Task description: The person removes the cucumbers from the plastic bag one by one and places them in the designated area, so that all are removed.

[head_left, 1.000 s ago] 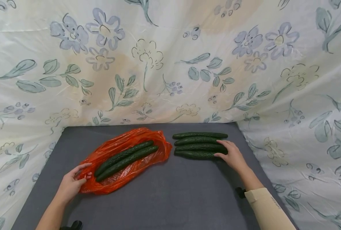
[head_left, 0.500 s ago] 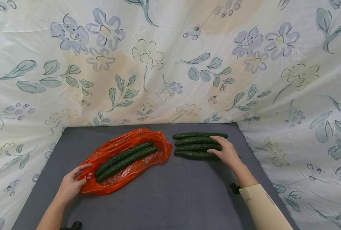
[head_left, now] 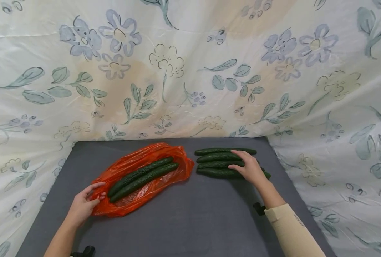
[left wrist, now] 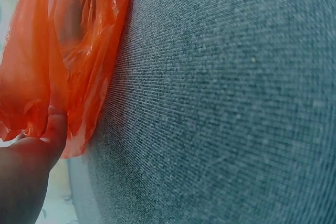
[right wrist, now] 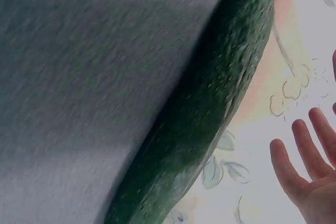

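Note:
An orange-red plastic bag (head_left: 121,169) lies spread on the grey table at the left, with two dark green cucumbers (head_left: 145,180) side by side in its opening. My left hand (head_left: 82,207) holds the bag's near left edge; the left wrist view shows the thumb (left wrist: 56,129) against the film. Several more cucumbers (head_left: 214,174) lie in a stacked-looking row at the back right. Over their right part hovers my right hand (head_left: 254,173), thumb and fingers apart. In the right wrist view its fingers (right wrist: 310,150) are spread beyond one cucumber (right wrist: 210,98), gripping nothing.
The grey cloth-covered table (head_left: 184,221) stretches in front of both hands. Floral fabric (head_left: 190,71) hangs behind it and along both sides. A black strap piece (head_left: 259,208) sits under the right wrist, another (head_left: 87,251) by the left.
My right hand has shifted left along the cucumber row, from their right ends toward their middle. My left hand stays at the bag's edge. The cucumbers have not moved noticeably.

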The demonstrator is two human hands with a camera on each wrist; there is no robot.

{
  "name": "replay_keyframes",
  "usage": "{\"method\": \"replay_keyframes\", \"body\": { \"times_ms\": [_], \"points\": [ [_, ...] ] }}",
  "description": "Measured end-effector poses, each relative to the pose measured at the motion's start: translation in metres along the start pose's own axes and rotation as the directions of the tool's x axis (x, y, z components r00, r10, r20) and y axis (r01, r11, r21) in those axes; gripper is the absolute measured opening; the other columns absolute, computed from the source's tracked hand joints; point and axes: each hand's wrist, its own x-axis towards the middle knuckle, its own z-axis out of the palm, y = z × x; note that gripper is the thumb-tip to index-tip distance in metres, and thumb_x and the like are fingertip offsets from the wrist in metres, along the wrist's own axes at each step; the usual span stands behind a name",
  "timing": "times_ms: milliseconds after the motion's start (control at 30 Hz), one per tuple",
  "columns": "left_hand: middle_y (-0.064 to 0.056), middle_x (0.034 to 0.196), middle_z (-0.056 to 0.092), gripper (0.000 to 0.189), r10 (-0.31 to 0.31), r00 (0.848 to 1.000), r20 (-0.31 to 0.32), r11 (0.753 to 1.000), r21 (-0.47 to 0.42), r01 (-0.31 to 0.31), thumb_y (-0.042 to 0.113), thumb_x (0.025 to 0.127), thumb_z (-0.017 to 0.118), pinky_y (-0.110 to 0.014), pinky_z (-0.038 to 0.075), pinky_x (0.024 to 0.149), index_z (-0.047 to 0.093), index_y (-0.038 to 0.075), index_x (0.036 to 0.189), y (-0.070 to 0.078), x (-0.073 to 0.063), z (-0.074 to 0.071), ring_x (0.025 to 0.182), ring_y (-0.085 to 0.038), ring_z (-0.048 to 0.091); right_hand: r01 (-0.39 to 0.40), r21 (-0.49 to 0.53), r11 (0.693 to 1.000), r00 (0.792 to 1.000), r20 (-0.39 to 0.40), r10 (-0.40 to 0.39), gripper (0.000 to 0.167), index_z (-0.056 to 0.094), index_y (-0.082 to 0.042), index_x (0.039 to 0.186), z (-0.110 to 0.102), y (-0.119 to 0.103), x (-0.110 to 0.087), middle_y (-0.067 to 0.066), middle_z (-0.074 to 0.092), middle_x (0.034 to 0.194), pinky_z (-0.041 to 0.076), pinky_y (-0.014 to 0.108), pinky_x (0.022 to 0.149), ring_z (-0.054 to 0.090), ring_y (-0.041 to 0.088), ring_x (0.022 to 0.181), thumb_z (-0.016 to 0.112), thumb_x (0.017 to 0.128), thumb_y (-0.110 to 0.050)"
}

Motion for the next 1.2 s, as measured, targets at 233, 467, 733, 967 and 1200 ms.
{"method": "replay_keyframes", "body": {
  "times_ms": [233, 467, 733, 967, 1200],
  "points": [
    [-0.026, 0.146, 0.039, 0.059, 0.017, 1.000, -0.004, 1.000, 0.006, -0.017, -0.015, 0.092, 0.048, -0.016, 0.055, 0.083, 0.040, -0.002, 0.149, -0.002, 0.002, 0.001, 0.098, -0.002, 0.063, 0.016, 0.022, 1.000, 1.000, 0.007, -0.016, 0.068, 0.056, -0.012, 0.144, 0.006, -0.012, 0.009, 0.014, 0.057, 0.142, 0.053, 0.053, 0.095, 0.057, 0.035, 0.127, 0.082, 0.083, -0.026],
    [-0.026, 0.145, 0.040, 0.059, 0.018, 1.000, -0.010, 1.000, 0.015, -0.018, -0.014, 0.092, 0.048, -0.015, 0.055, 0.083, 0.040, -0.002, 0.149, 0.002, 0.002, 0.001, 0.098, -0.003, 0.063, 0.046, 0.071, 0.996, 0.999, 0.003, -0.046, 0.067, 0.055, -0.012, 0.144, 0.014, -0.023, 0.017, 0.013, 0.058, 0.141, 0.054, 0.053, 0.094, 0.056, 0.033, 0.128, 0.081, 0.084, -0.024],
    [-0.025, 0.146, 0.039, 0.059, 0.015, 1.000, -0.013, 1.000, 0.017, -0.015, -0.014, 0.091, 0.047, -0.014, 0.054, 0.083, 0.041, -0.001, 0.149, 0.002, 0.003, 0.001, 0.098, -0.002, 0.063, 0.079, 0.125, 0.989, 0.997, 0.005, -0.080, 0.066, 0.055, -0.016, 0.144, 0.025, -0.037, 0.027, 0.010, 0.059, 0.139, 0.056, 0.051, 0.091, 0.059, 0.032, 0.120, 0.081, 0.084, -0.024],
    [-0.024, 0.144, 0.042, 0.060, 0.010, 1.000, -0.004, 1.000, 0.008, -0.010, -0.014, 0.090, 0.047, -0.015, 0.055, 0.084, 0.041, -0.001, 0.149, 0.002, 0.003, 0.001, 0.099, -0.002, 0.063, 0.108, 0.170, 0.980, 0.994, 0.005, -0.111, 0.065, 0.057, -0.015, 0.143, 0.031, -0.048, 0.032, 0.011, 0.060, 0.138, 0.056, 0.053, 0.091, 0.059, 0.031, 0.121, 0.081, 0.083, -0.024],
    [-0.025, 0.145, 0.040, 0.060, 0.013, 1.000, -0.001, 1.000, -0.003, -0.013, -0.014, 0.091, 0.046, -0.016, 0.055, 0.084, 0.040, -0.002, 0.149, 0.001, 0.003, 0.002, 0.099, 0.000, 0.063, 0.121, 0.179, 0.976, 0.992, 0.027, -0.127, 0.066, 0.057, -0.018, 0.143, 0.041, -0.058, 0.037, 0.008, 0.060, 0.138, 0.055, 0.051, 0.093, 0.059, 0.027, 0.122, 0.083, 0.082, -0.025]
  ]
}}
